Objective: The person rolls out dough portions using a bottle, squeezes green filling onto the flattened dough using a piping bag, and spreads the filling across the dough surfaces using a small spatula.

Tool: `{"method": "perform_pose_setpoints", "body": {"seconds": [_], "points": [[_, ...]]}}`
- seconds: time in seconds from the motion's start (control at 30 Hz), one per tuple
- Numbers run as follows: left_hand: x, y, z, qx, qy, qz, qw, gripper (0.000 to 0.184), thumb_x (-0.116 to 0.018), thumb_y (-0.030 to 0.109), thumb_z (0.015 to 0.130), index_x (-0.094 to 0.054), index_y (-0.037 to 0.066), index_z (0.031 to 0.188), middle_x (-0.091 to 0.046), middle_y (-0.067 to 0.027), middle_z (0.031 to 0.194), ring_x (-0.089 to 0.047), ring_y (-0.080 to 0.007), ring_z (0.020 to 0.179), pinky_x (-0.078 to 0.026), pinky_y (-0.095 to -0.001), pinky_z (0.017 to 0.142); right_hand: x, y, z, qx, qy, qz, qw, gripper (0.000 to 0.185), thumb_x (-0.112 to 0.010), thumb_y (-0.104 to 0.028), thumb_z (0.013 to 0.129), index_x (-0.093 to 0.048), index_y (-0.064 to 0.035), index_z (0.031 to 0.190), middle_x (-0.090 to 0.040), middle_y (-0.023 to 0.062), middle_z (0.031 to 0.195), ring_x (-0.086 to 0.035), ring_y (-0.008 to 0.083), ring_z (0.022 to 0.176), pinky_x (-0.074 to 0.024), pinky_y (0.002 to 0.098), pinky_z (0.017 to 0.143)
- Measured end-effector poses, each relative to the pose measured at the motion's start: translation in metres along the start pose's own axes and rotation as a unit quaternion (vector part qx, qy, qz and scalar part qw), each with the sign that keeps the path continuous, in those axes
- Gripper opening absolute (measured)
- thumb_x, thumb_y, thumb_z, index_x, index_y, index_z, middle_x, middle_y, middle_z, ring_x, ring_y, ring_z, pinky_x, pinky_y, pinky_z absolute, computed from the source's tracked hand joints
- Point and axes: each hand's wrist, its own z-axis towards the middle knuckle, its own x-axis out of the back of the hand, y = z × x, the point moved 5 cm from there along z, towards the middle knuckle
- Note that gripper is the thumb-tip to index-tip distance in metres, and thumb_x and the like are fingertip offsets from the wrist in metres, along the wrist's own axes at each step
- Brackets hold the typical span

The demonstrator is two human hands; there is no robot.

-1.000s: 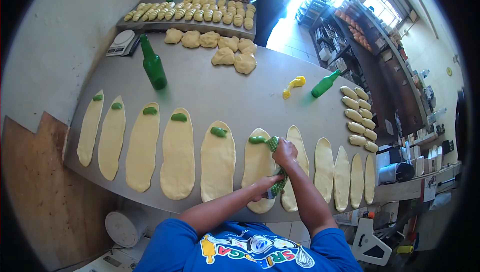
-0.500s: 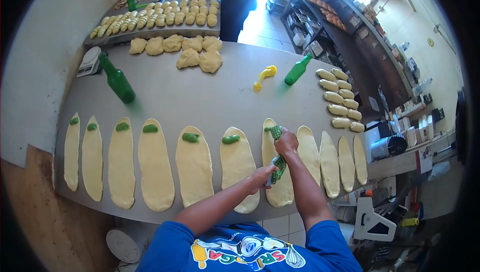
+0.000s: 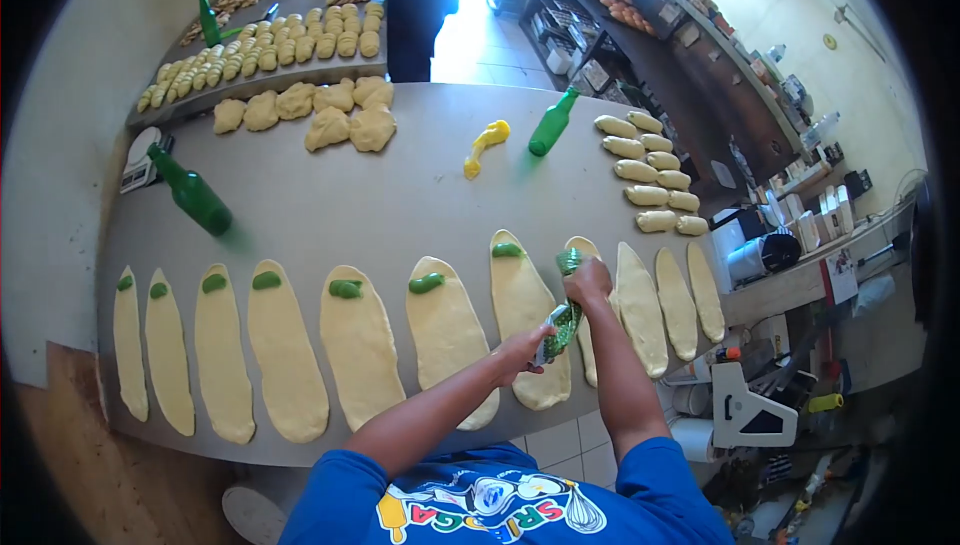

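My right hand is wrapped round the lower part of a piping bag with green filling, its tip over the top end of a flat dough strip. Lower down, my left hand grips the bag's other end. Just left lies a dough strip with a green filling dab near its top. Several more strips to the left, such as the wide one, carry green dabs too. On the right, the strips show plain dough.
Green bottles lie at left and right, with a yellow piping bag between. Dough lumps, a scale and rolled dough pieces line the edges. Another person stands at the far table.
Both hands and the bag have moved right to the neighbouring strip. The strip they left now has a green dab at its top. The camera view has shifted to the right.
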Motion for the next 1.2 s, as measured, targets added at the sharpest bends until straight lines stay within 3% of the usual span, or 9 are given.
{"method": "perform_pose_setpoints", "body": {"seconds": [0.1, 0.3, 0.47, 0.63, 0.77, 0.93, 1.2], "points": [[-0.017, 0.004, 0.014, -0.009, 0.012, 0.026, 1.000, 0.047, -0.052, 0.050, 0.091, -0.064, 0.012, 0.114, -0.064, -0.0060, 0.108, -0.057, -0.0172, 0.090, -0.047, -0.0325, 0.070, -0.002, 0.046, 0.004, -0.079, 0.088, 0.096, 0.988, 0.020, -0.064, -0.016, 0.077, -0.072, -0.0075, 0.094, -0.072, 0.0145, 0.088, -0.070, 0.0320, 0.077, -0.0569, 0.0437, 0.067], [-0.037, 0.002, 0.040, 0.040, 0.000, 0.074, 0.996, 0.048, -0.050, 0.051, 0.092, -0.063, 0.011, 0.115, -0.062, -0.0073, 0.111, -0.055, -0.0186, 0.092, -0.048, -0.0333, 0.070, -0.037, 0.061, 0.036, -0.026, 0.113, 0.067, 0.991, 0.029, -0.066, -0.023, 0.075, -0.073, -0.0111, 0.101, -0.073, 0.0134, 0.090, -0.070, 0.0330, 0.081, -0.0570, 0.0414, 0.072], [-0.034, 0.004, 0.059, 0.044, 0.066, 0.035, 0.996, 0.042, -0.056, 0.045, 0.090, -0.065, 0.006, 0.104, -0.063, -0.0083, 0.095, -0.056, -0.0177, 0.078, -0.048, -0.0313, 0.066, -0.053, 0.071, 0.066, -0.035, 0.113, 0.066, 0.991, 0.029, -0.065, -0.024, 0.076, -0.073, -0.0126, 0.101, -0.073, 0.0129, 0.090, -0.070, 0.0326, 0.081, -0.0570, 0.0414, 0.072], [-0.039, 0.002, 0.091, 0.045, 0.021, 0.047, 0.998, 0.045, -0.052, 0.048, 0.091, -0.063, 0.009, 0.113, -0.062, -0.0073, 0.106, -0.056, -0.0174, 0.087, -0.048, -0.0328, 0.068, -0.042, 0.088, 0.077, -0.061, 0.087, 0.079, 0.991, 0.030, -0.065, -0.021, 0.074, -0.073, -0.0103, 0.101, -0.072, 0.0148, 0.092, -0.071, 0.0320, 0.083, -0.0569, 0.0402, 0.072], [-0.055, 0.002, 0.080, 0.013, -0.011, 0.076, 0.997, 0.035, -0.055, 0.038, 0.090, -0.064, 0.005, 0.101, -0.062, -0.0080, 0.091, -0.055, -0.0176, 0.074, -0.048, -0.0308, 0.063, -0.017, 0.096, 0.060, -0.080, 0.014, 0.050, 0.995, 0.027, -0.066, -0.018, 0.072, -0.071, -0.0053, 0.096, -0.071, 0.0166, 0.090, -0.070, 0.0335, 0.081, -0.0557, 0.0408, 0.072], [-0.077, -0.008, 0.076, 0.010, -0.093, 0.172, 0.981, 0.033, -0.053, 0.035, 0.090, -0.064, 0.005, 0.102, -0.063, -0.0090, 0.092, -0.056, -0.0184, 0.075, -0.048, -0.0311, 0.064, -0.007, 0.160, 0.040, -0.044, 0.145, 0.198, 0.969, 0.025, -0.066, -0.014, 0.071, -0.067, -0.0005, 0.092, -0.070, 0.0186, 0.087, -0.068, 0.0358, 0.078, -0.0543, 0.0423, 0.071], [-0.124, -0.023, 0.104, 0.035, -0.111, 0.092, 0.989, 0.037, -0.052, 0.037, 0.091, -0.061, 0.005, 0.107, -0.062, -0.0093, 0.097, -0.057, -0.0202, 0.079, -0.050, -0.0333, 0.066, -0.014, 0.207, 0.049, -0.090, 0.154, 0.176, 0.968, 0.026, -0.065, -0.014, 0.072, -0.066, -0.0026, 0.095, -0.069, 0.0193, 0.086, -0.067, 0.0386, 0.076, -0.0535, 0.0449, 0.070]]}}
